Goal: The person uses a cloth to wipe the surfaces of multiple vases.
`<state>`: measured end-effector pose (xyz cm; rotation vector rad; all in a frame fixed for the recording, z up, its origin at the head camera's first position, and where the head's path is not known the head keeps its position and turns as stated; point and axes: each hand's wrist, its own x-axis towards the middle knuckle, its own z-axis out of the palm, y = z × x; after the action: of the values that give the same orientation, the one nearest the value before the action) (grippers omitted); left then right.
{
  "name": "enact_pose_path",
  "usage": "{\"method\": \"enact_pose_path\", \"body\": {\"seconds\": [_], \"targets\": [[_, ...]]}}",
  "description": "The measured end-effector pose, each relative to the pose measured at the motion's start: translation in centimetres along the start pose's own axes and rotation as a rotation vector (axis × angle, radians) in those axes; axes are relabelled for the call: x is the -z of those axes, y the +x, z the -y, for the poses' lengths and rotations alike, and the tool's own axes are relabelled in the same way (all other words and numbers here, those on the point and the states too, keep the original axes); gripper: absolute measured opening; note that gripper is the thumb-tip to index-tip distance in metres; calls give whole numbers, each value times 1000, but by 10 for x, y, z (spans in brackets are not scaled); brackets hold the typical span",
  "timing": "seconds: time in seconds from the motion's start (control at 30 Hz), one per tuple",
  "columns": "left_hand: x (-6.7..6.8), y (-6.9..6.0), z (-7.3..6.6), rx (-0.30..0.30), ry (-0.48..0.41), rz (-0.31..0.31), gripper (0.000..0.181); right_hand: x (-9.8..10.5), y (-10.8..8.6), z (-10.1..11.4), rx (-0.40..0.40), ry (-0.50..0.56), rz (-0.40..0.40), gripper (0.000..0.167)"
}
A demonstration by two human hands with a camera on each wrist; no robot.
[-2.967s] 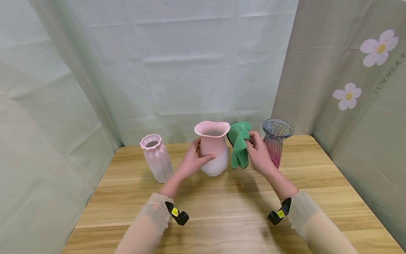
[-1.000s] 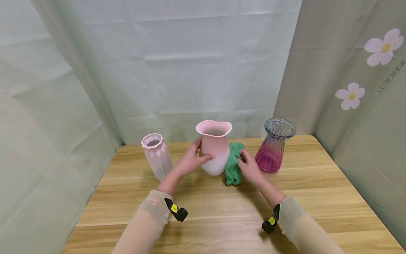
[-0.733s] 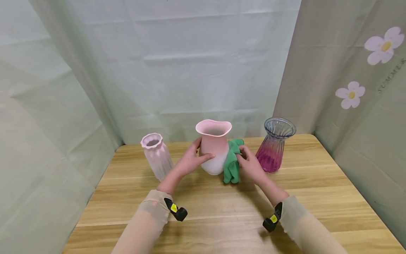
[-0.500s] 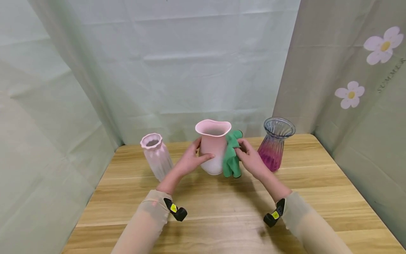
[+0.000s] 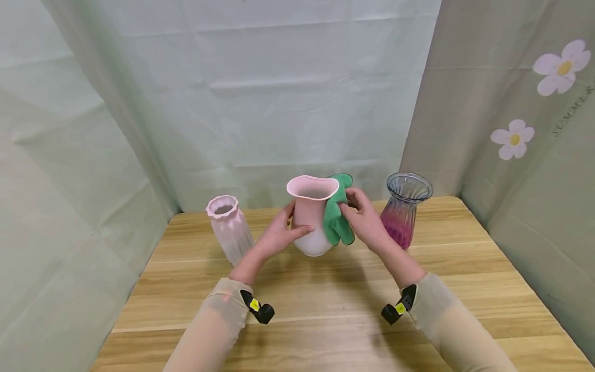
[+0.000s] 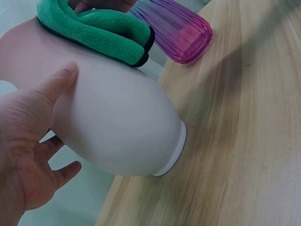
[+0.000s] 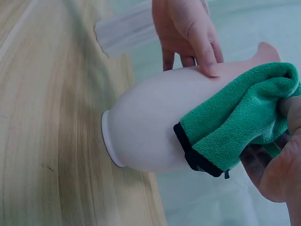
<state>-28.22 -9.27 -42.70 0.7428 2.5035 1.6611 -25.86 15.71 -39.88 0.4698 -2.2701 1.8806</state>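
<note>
In the head view a pink-and-white vase (image 5: 312, 222) with a wavy rim stands upright at the middle of the table. My left hand (image 5: 281, 232) grips its left side, thumb across the front and fingers behind. A green cloth (image 5: 338, 217) with dark edging is pinched in my right hand (image 5: 364, 219) and lies against the vase's right side, near the neck. The right wrist view shows the cloth (image 7: 240, 122) bunched and folded over the vase wall (image 7: 160, 117). Seen from the left wrist, the vase's foot (image 6: 174, 150) rests on the wood.
A slim pale pink ribbed vase (image 5: 231, 230) stands to the left. On the right is a glass vase (image 5: 402, 217), blue-grey above and magenta below, partly behind my right hand. Pale curtains (image 5: 288, 103) hang behind the wooden table (image 5: 316, 320).
My right hand has drawn the green cloth up the vase's right side, from low near the base to beside the rim. The left hand and the vase have stayed nearly still.
</note>
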Motion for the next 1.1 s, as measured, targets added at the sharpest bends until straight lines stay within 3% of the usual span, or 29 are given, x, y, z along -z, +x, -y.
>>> {"method": "enact_pose_path", "body": {"seconds": [0.17,0.47,0.63,0.87,1.1], "targets": [[-1,0,1,2,16,-15,81,-3,2,-3,-1,-47,-17,37],[0,-1,-3,8,-11,-8,80,-3,0,-6,-31,-131,-26,23],[-1,1,1,16,-5,-7,80,-4,-7,-27,-47,-132,-44,19],[-1,0,1,13,-4,-8,81,-8,-25,-61,-149,-14,-59,20],[-2,1,2,14,-20,-9,82,-13,-36,-88,-263,203,-66,20]]}}
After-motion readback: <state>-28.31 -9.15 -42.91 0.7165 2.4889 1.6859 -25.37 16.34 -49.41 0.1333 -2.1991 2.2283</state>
